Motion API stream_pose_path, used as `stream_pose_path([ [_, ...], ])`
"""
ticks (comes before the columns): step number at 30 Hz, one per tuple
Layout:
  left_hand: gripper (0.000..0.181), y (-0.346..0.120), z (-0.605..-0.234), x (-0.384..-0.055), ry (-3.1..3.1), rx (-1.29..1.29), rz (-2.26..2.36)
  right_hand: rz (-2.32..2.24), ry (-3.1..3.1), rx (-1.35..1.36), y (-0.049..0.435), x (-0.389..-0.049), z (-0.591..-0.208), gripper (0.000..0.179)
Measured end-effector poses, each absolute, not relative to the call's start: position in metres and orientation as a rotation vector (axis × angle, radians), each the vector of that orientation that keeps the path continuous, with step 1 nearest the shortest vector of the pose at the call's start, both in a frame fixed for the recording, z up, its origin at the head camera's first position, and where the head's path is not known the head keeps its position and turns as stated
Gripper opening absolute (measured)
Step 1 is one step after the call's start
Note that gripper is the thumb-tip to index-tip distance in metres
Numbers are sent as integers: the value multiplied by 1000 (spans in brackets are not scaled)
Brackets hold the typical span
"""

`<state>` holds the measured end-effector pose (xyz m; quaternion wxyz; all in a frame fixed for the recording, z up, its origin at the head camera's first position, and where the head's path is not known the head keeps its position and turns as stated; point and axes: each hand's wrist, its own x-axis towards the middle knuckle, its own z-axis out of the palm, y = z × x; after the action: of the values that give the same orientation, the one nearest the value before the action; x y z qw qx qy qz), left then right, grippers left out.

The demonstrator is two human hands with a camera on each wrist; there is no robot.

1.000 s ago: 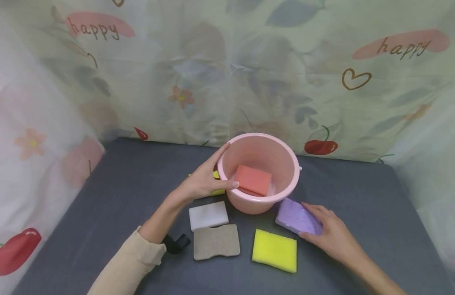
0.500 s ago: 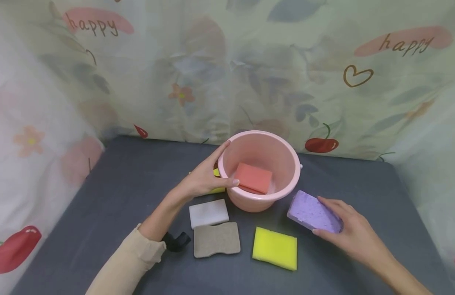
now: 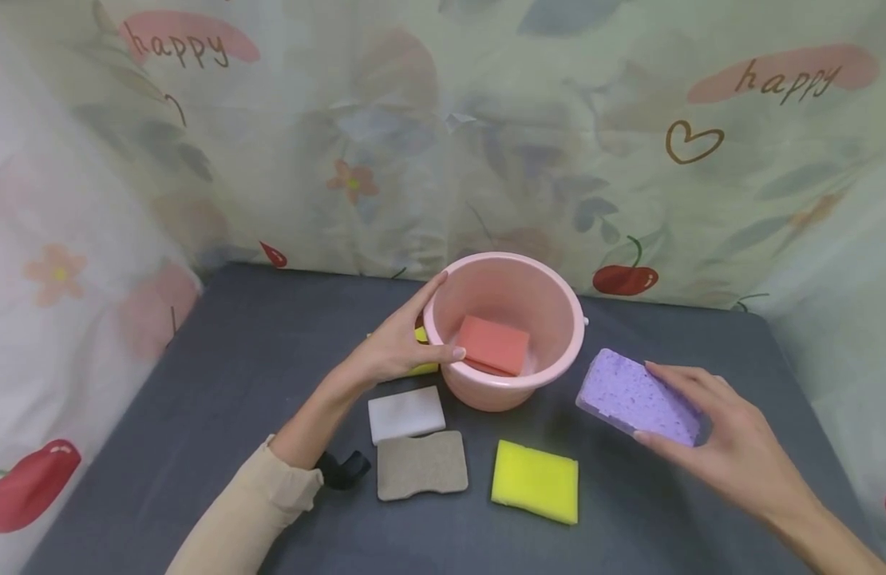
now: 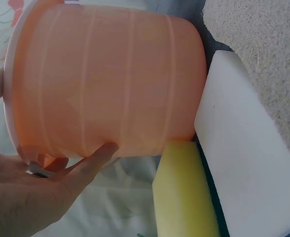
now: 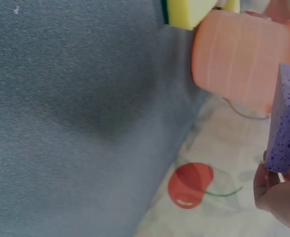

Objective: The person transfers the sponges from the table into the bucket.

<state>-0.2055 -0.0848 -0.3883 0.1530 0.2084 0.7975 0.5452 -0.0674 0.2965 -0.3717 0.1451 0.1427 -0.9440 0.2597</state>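
Note:
A pink bucket (image 3: 486, 391) stands at the back of the table, a red-orange sponge (image 3: 495, 343) lying inside it. My left hand (image 3: 393, 347) grips the bucket's left rim, thumb over the edge; in the left wrist view its fingers press along the ribbed outer wall. To the right of the bucket, my right hand (image 3: 737, 439) pinches a speckled purple sponge (image 3: 637, 395) by its ends between thumb and fingers. In the right wrist view that sponge is held up above the dark table, and part of the hand is cut off by the frame edge.
A yellow sponge (image 3: 535, 481) lies at the front, its green underside showing in the right wrist view. Left of it are a grey-brown notched pad (image 3: 423, 467) and a white sponge (image 3: 407, 415). Another yellow sponge (image 3: 423, 369) sits partly hidden behind my left hand. A patterned curtain (image 3: 306, 160) hangs behind.
My right hand has lifted the purple sponge and carried it to the right, away from the bucket's front. The left hand has stayed on the rim.

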Motion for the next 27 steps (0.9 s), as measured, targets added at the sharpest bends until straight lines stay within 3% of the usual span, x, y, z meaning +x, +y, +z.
stream_pose_path([
  [17,108,-81,-391,-205,2301,613,1578,771,-2632,488,286,-80,-340,86],
  [27,107,-82,-392,-205,2327,602,1569,755,-2653,508,267,-95,-329,80],
])
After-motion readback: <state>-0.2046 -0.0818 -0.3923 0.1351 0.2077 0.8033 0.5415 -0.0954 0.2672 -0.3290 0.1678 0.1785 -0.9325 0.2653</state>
